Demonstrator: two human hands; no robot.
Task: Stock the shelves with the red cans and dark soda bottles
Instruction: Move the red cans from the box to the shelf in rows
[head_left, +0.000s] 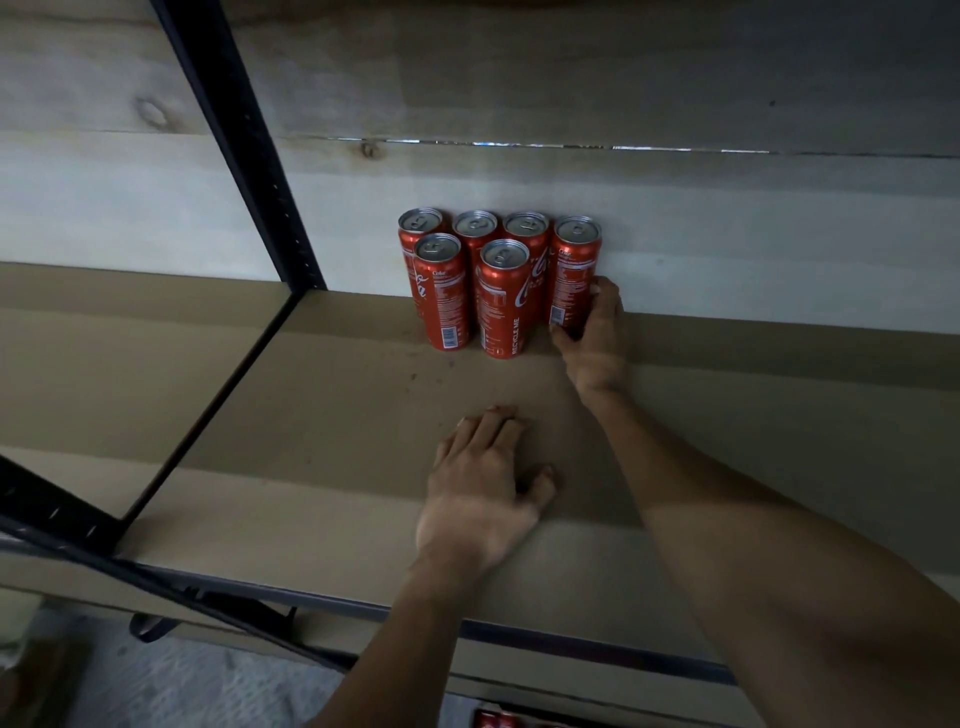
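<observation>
Right hand: fingers wrapped round the end can, which stands upright.
Left hand: flat on the shelf, fingers together.
Cans: five more, clustered just left of it.

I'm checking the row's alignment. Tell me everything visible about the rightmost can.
The rightmost can is slim, red, metal-looking, with white print, a barcode and a silver tabbed top. It stands upright on the shelf by the back wall, ending the back row. The right hand grips its lower half.
</observation>
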